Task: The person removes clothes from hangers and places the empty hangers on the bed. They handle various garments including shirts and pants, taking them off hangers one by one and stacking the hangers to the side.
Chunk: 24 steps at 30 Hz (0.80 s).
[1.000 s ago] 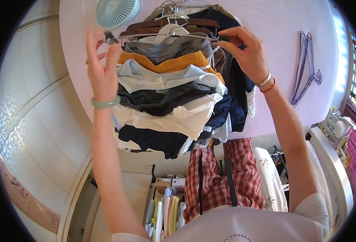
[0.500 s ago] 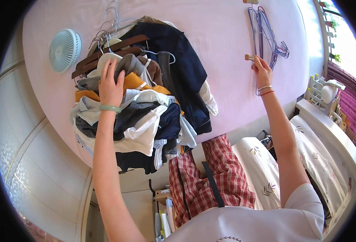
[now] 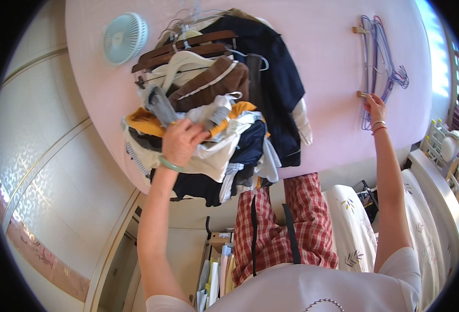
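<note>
My left hand [image 3: 182,143], a jade-coloured bangle on its wrist, is on the heap of clothes, fingers closed on a grey-and-white garment [image 3: 212,115] blurred by motion. Just beyond lie a white hanger [image 3: 180,65] and a brown garment [image 3: 216,80]. Mustard cloth [image 3: 143,122] shows under the grey one. Far to the right, my right hand [image 3: 376,108] pinches the near wooden clip [image 3: 361,94] of a clip hanger on the bed. Its other clip [image 3: 359,30] points away from me. Purple wire hangers [image 3: 388,67] lie against it.
A pale blue round fan [image 3: 125,38] rests on the pink bed sheet [image 3: 333,78] at the far left. Dark wooden hangers [image 3: 182,49] and a navy jacket [image 3: 276,67] lie at the heap's far side. White patterned wardrobe doors [image 3: 47,171] stand on the left.
My left hand has drawn the grey-and-white garment toward me, uncovering more of the white hanger and brown garment. My right hand stays at the clip. The whole view has shifted.
</note>
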Motion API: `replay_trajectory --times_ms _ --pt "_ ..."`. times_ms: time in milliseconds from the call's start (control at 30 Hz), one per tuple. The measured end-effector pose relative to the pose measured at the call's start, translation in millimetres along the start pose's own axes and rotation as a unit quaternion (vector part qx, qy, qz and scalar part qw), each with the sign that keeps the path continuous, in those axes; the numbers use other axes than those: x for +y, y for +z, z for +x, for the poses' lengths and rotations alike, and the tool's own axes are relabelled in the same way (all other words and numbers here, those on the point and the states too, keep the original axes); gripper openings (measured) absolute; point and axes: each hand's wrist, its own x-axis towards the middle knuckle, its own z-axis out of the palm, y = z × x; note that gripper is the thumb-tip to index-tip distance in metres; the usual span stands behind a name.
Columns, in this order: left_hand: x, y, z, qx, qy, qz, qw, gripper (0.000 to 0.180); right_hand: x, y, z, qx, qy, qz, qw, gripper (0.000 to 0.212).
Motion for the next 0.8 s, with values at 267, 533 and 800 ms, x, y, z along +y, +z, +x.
replay_trajectory --times_ms 267,533,800 --pt "30 18 -66 -0.001 -0.017 -0.056 0.998 0.028 -78 84 -80 -0.095 -0.140 -0.027 0.985 0.029" --pt "12 29 -47 0.094 -0.179 -0.155 0.967 0.012 -204 316 -228 -0.272 -0.514 -0.154 0.799 0.030" --pt "-17 21 -29 0.148 -0.255 -0.239 0.925 0.026 -193 374 -252 -0.145 -0.618 -0.384 0.670 0.022"
